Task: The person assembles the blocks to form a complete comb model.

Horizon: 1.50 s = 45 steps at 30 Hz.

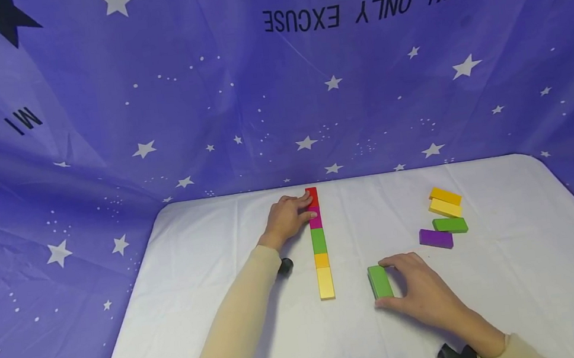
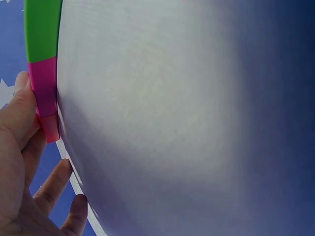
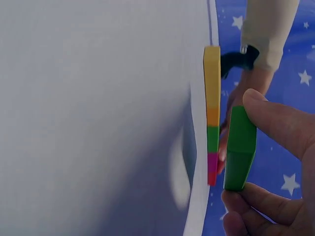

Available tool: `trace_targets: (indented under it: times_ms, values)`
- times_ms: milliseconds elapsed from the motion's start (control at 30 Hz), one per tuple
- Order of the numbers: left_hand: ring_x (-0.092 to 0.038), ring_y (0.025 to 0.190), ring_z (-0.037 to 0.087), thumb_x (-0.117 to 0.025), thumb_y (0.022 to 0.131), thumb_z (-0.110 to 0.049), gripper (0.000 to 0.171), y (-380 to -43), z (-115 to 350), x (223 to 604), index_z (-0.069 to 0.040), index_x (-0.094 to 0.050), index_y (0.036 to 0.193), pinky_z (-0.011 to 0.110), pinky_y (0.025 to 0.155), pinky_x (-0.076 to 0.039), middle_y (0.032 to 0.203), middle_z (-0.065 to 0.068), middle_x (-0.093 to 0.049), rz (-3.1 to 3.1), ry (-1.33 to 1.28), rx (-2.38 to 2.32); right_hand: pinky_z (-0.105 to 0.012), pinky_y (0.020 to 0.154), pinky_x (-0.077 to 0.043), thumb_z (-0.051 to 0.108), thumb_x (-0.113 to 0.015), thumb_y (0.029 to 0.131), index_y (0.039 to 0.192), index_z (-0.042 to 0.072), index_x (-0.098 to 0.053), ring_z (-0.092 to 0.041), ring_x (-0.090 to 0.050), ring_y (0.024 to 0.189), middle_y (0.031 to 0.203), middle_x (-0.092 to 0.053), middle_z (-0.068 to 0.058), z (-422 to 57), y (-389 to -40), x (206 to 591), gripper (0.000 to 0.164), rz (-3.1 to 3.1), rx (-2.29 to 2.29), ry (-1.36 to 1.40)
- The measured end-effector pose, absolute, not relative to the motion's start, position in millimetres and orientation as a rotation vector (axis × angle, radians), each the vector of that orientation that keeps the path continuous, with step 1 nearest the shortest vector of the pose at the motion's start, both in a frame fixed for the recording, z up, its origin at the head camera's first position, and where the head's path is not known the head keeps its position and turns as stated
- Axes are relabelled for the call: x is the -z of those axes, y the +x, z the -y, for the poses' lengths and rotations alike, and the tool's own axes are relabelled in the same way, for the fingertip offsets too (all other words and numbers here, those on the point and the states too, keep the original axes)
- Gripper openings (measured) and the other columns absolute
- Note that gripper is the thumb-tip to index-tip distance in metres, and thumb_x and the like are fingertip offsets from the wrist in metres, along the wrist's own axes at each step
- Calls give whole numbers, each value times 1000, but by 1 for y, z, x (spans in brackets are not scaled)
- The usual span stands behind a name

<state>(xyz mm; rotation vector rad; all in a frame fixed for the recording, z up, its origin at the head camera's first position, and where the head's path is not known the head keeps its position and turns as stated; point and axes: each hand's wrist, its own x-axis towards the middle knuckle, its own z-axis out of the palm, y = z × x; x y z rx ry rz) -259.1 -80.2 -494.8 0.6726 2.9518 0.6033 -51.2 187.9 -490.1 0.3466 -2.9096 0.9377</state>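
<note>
My left hand [image 1: 286, 217] touches the far end of a row of blocks, its fingertips at the red block [image 1: 312, 195] and its thumb at the magenta block [image 1: 316, 223]. Nearer in the same line lie a green block [image 1: 318, 241], an orange block [image 1: 321, 260] and a pale yellow block [image 1: 325, 283]. To the right of the row, my right hand [image 1: 423, 292] pinches another green block [image 1: 379, 281] by its two ends, between thumb and fingers. The right wrist view shows this green block [image 3: 240, 147] apart from the row.
On the right of the white tabletop [image 1: 534, 268] lie loose blocks: orange [image 1: 446, 195], pale yellow [image 1: 444, 207], green [image 1: 450, 225] and purple [image 1: 436, 238]. A purple cloth [image 1: 237, 119] with stars hangs behind the table. Black wrist mounts [image 1: 451, 357] sit at the wrists.
</note>
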Motion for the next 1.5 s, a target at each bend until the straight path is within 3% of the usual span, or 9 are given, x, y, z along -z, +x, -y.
trace_targets:
  times_ms: [400,1500]
  values:
    - [-50,132,24,-72,92,-41,55,-258,81,494,-21,-59,141,43,102,-42,148,-11,-51,-2945,660,-620,-43,98,-50,45,-93,65,118,15,-68,-16,-56,112,116,-65,5,-158,-46,490,66,2946,-940,432]
    - [-51,131,24,-72,91,-42,56,-258,79,494,-21,-59,141,44,102,-43,149,-11,-50,-2957,680,-602,-39,94,-50,46,-92,64,115,11,-67,-12,-54,107,113,-66,4,-107,-35,484,67,3017,-982,495]
